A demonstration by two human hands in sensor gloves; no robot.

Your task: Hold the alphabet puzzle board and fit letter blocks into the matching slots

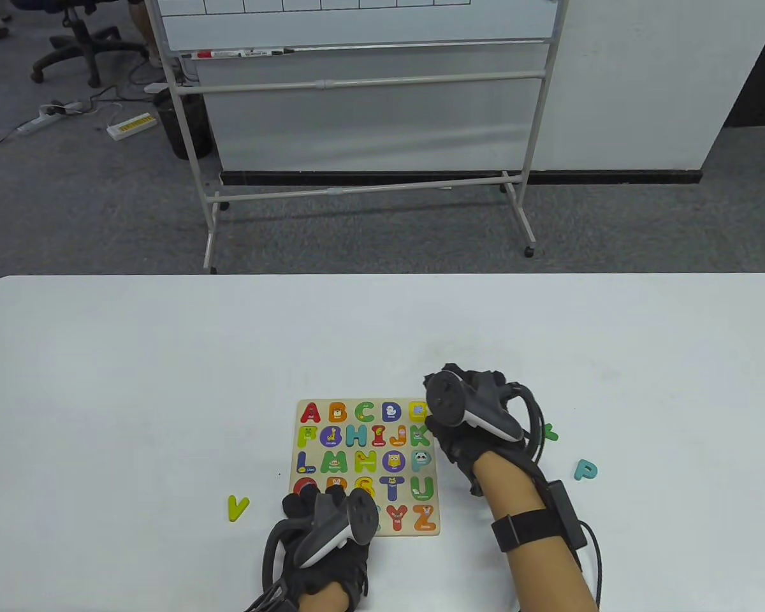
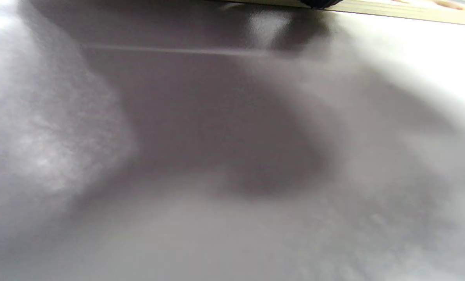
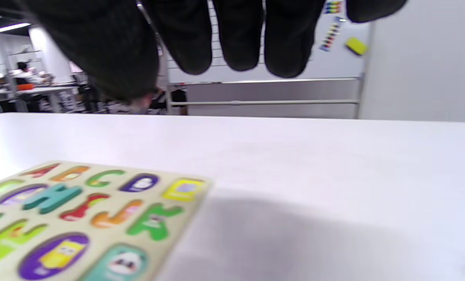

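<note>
The wooden alphabet puzzle board (image 1: pixel 357 468) lies flat on the white table, most slots filled with coloured letters. My left hand (image 1: pixel 322 510) rests on its near left corner and holds it down. In the left wrist view only the board's edge (image 2: pixel 412 11) and one dark fingertip show. My right hand (image 1: pixel 449 414) hovers over the board's far right corner. Its fingers (image 3: pixel 238 43) hang spread and empty above the table in the right wrist view. The board (image 3: pixel 29 234) lies below them, with picture slots for E, K and P showing. Loose blocks lie on the table: green K (image 1: pixel 550 433), teal P (image 1: pixel 585 470), yellow-green V (image 1: pixel 237 508).
The white table (image 1: pixel 166 382) reaches well beyond the board on all sides. A whiteboard on a wheeled stand (image 1: pixel 370 127) stands on the carpet behind the table. An office chair (image 1: pixel 76 44) is at the far left.
</note>
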